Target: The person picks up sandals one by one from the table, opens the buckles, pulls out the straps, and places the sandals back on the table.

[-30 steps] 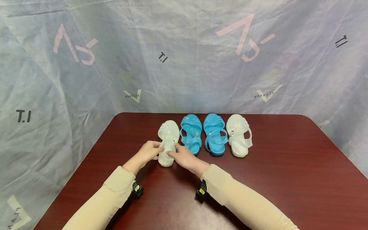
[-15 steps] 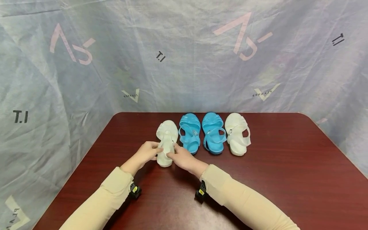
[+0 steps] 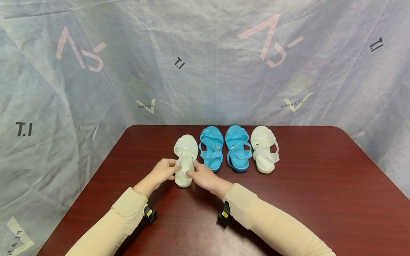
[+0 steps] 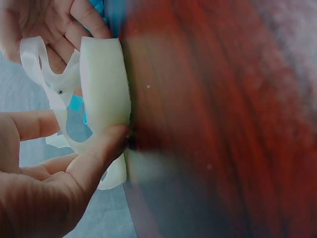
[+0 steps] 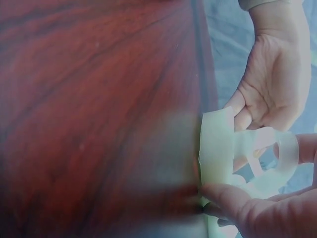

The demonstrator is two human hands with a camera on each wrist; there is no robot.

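Observation:
Both my hands are on a white jelly sandal [image 3: 186,145] at the left end of the row, toe pointing away from me. My left hand [image 3: 162,170] grips its left side near the heel, thumb along the edge. From the right, my right hand [image 3: 207,177] holds the same part with its thumb over the insole. In the left wrist view the pale heel [image 4: 105,82] stands close along the table, its strap looping out between the two hands. The right wrist view shows the heel wall [image 5: 217,144] with my right thumb low against it. The strap partly hides some fingers.
Right of the held sandal are two blue sandals, the nearer one [image 3: 214,163] and another [image 3: 239,164]. A second white sandal [image 3: 265,164] ends the row. They lie on a dark red wooden table [image 3: 307,199], with a grey printed cloth [image 3: 205,85] hanging behind.
The held white sandal has shifted very slightly toward me, with both hands keeping their grip. The head view has swung a little; the other sandals stay in place.

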